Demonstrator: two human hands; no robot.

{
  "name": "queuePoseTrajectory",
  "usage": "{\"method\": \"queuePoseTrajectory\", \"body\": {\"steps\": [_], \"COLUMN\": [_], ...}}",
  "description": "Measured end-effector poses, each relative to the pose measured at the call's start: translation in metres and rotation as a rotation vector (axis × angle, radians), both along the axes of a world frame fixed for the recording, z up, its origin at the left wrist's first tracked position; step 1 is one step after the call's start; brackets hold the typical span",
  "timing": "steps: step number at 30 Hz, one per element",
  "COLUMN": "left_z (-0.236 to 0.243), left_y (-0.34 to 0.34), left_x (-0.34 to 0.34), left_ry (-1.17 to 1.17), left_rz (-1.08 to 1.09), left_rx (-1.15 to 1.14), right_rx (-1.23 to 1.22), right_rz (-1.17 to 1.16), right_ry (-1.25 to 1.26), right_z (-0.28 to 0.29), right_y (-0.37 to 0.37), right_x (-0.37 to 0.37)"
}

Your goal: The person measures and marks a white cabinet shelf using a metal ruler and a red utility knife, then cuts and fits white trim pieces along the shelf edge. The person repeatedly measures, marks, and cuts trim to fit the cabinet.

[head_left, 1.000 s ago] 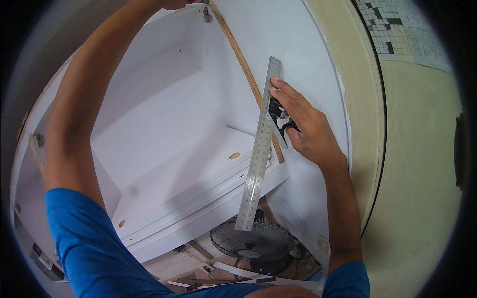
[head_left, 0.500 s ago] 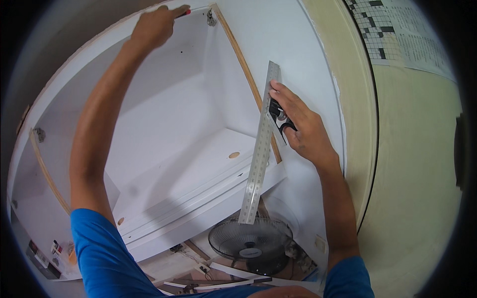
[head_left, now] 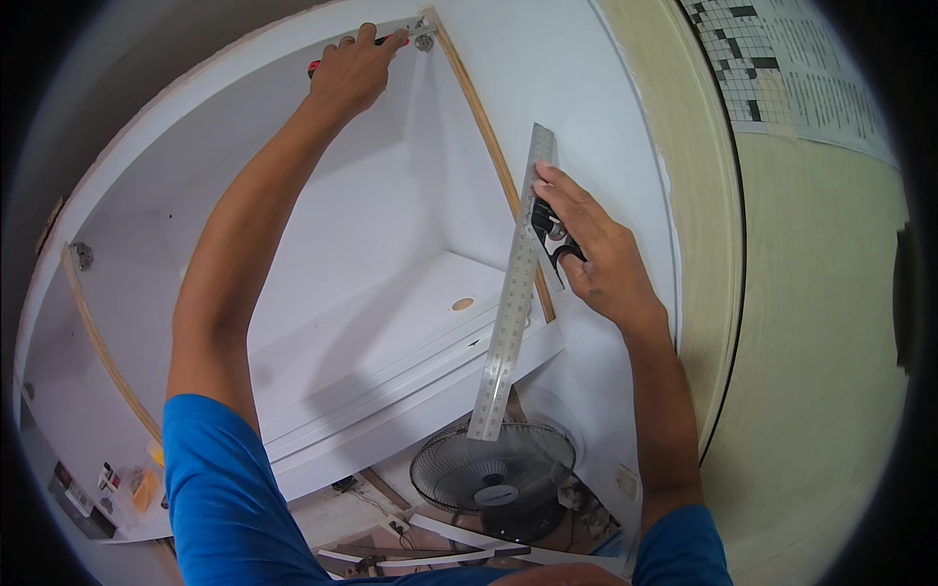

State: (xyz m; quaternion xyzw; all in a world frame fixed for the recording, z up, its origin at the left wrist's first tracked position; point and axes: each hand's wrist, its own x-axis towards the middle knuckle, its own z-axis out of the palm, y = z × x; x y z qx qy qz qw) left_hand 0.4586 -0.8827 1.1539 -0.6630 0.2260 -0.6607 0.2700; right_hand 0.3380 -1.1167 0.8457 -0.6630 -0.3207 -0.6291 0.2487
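Note:
My right hand (head_left: 606, 256) grips a combination square by its black head; the long steel blade (head_left: 506, 337) slants down across the cabinet's right edge, its lower end overlapping the fan in view. Fingers stretch along the blade's upper part. Up at the cabinet's top right corner, my left hand (head_left: 354, 76) is closed on a slim red-and-black tool (head_left: 314, 69), mostly covered by the fingers; its exact kind is unclear. Close by is a metal hinge (head_left: 424, 43) inside the white cabinet (head_left: 342, 220). A wooden edge strip (head_left: 473, 98) runs down the cabinet's right side.
Below the cabinet stands a black fan (head_left: 493, 474), among cables and white strips (head_left: 469, 532). A pale green panel (head_left: 811, 322) fills the right, with a newspaper sheet (head_left: 831, 68) above. Another hinge (head_left: 84, 256) and small items (head_left: 109, 479) lie at the left.
My left hand has moved right along the cabinet's top edge, toward the corner hinge, carrying the red-and-black tool. My right hand and the combination square have hardly moved.

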Motion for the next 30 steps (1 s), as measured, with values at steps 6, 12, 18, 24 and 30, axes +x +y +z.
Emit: {"method": "queuePoseTrajectory", "body": {"steps": [6, 12, 18, 24, 30], "left_z": [0.001, 0.009, 0.021, 0.024, 0.025], "left_y": [-0.004, -0.011, -0.004, -0.005, -0.015], "left_x": [0.008, 0.012, 0.002, -0.009, -0.005], "left_ry": [-0.042, 0.016, 0.069, 0.094, 0.086], "left_rz": [0.0, -0.026, -0.021, 0.045, 0.05], "left_rx": [0.024, -0.005, 0.028, 0.03, 0.036], "right_rx": [0.025, 0.043, 0.04, 0.027, 0.013], "right_rz": [0.062, 0.109, 0.103, 0.079, 0.026], "right_ry": [0.045, 0.074, 0.081, 0.058, 0.059], "right_z": [-0.001, -0.001, 0.0, 0.001, -0.001], "right_y": [0.001, 0.002, 0.001, 0.001, -0.001], "right_x": [0.002, -0.001, -0.005, -0.003, -0.004]}}
